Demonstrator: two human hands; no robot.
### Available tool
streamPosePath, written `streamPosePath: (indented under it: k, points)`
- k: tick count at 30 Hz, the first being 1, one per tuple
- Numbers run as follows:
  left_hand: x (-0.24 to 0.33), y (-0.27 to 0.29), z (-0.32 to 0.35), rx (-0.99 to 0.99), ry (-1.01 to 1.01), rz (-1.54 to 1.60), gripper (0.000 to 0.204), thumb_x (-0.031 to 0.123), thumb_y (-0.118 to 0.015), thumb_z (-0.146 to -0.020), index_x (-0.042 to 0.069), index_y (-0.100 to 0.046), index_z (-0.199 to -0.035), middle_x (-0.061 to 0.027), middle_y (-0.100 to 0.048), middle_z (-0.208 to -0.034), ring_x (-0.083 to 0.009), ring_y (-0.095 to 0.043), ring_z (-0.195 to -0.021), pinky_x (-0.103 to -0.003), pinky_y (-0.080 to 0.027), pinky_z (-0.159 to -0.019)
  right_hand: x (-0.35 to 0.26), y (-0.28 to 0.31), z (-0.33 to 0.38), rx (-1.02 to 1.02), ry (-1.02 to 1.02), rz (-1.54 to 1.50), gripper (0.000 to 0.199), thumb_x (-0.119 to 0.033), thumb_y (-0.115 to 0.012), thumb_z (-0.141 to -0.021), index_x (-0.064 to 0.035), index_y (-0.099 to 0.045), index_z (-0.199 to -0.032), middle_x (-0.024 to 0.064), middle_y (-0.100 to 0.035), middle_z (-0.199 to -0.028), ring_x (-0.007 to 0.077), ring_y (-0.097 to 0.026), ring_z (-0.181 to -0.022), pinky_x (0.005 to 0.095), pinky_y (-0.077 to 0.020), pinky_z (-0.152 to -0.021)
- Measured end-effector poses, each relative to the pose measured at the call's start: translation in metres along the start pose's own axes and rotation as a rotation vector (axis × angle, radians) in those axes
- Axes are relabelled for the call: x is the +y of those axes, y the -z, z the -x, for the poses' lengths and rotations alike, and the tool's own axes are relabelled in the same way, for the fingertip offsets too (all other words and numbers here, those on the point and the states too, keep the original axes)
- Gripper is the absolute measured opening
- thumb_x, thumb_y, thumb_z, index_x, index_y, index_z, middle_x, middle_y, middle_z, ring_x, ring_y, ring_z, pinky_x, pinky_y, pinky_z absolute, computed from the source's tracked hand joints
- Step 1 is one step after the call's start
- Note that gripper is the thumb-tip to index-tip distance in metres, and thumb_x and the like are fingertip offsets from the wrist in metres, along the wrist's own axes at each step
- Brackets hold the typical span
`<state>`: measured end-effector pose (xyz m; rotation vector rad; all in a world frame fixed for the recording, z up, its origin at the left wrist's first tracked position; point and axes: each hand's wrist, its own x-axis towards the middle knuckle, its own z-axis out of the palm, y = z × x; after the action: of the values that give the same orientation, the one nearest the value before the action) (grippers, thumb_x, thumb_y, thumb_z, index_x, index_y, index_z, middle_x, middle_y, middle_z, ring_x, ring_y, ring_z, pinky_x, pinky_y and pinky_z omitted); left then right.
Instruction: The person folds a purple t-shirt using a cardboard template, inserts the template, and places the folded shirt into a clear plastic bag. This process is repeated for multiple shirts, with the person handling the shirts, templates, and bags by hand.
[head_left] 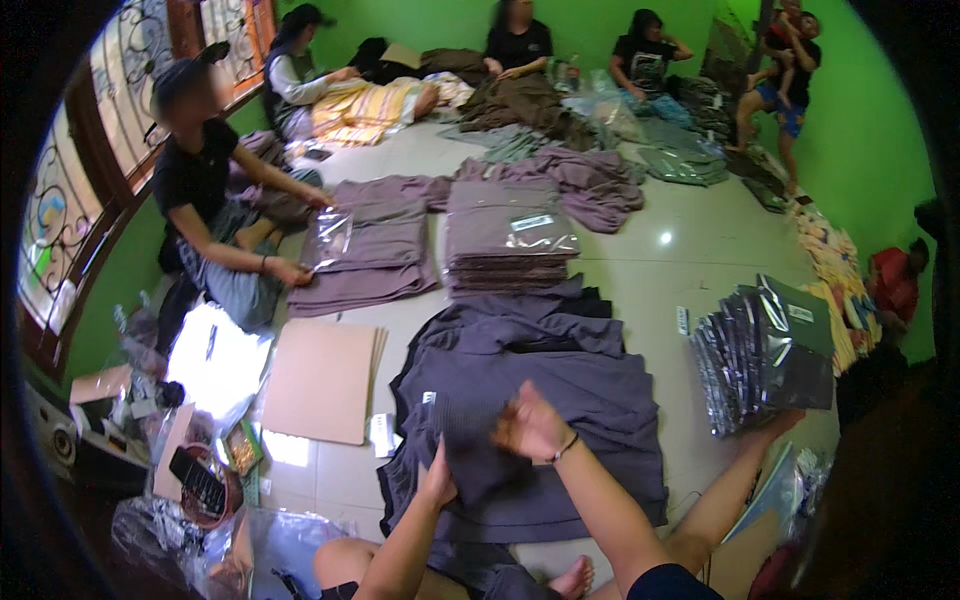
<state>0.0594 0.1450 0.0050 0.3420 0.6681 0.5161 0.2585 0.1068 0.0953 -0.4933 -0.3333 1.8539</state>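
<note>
Left hand (438, 482) grips a folded dark garment (470, 430) above spread grey clothes (600, 410) on a tiled floor (650, 285); right hand (535, 425), blurred, open, near the garment's right edge

The right hand (528, 428) is blurred; whether its fingers touch the folded dark garment (472, 432), blurred too, cannot be told. This garment hides some fingers of the left hand (439, 484). The near edge cuts off the right sleeve (672, 584). Print on the right-side floor label (683, 320) is too small to read.
</note>
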Motion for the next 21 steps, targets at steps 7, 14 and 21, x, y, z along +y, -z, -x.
streamPosePath:
  k: [7,14,21]
  points:
    - [0.004,0.005,0.006,0.313,0.039,-0.449,0.048,0.036,-0.06,-0.08,-0.007,-0.054,-0.102,-0.0069,-0.058,-0.101,-0.014,-0.051,-0.09,-0.025,-0.037,-0.083,0.063,0.075,-0.039,1.128,0.259,1.128,0.052,-0.039,-0.064,-0.074,-0.0016,-0.052,-0.107,0.0125,-0.054,-0.096,0.0216,-0.051,-0.086,0.0314,-0.0429,-0.077]
    - [-0.001,-0.008,0.035,0.385,-0.242,-0.704,0.028,0.028,-0.059,-0.079,0.002,-0.062,-0.088,-0.0006,-0.056,-0.064,-0.0125,-0.051,-0.062,-0.025,-0.038,-0.069,0.067,0.075,-0.016,0.953,0.356,1.72,0.03,-0.024,-0.065,-0.072,-0.0014,-0.054,-0.09,0.0082,-0.054,-0.07,0.0194,-0.053,-0.066,0.0314,-0.0447,-0.063]
    - [-0.01,-0.001,0.086,0.694,-0.527,-1.567,0.026,0.033,-0.063,-0.069,0.007,-0.062,-0.065,-0.0032,-0.055,-0.055,-0.0222,-0.052,-0.066,-0.037,-0.031,-0.072,0.104,0.051,0.041,0.752,0.14,1.138,0.017,-0.016,-0.06,-0.075,-0.0043,-0.049,-0.073,0.0014,-0.051,-0.059,0.0083,-0.046,-0.054,0.0249,-0.0381,-0.05]
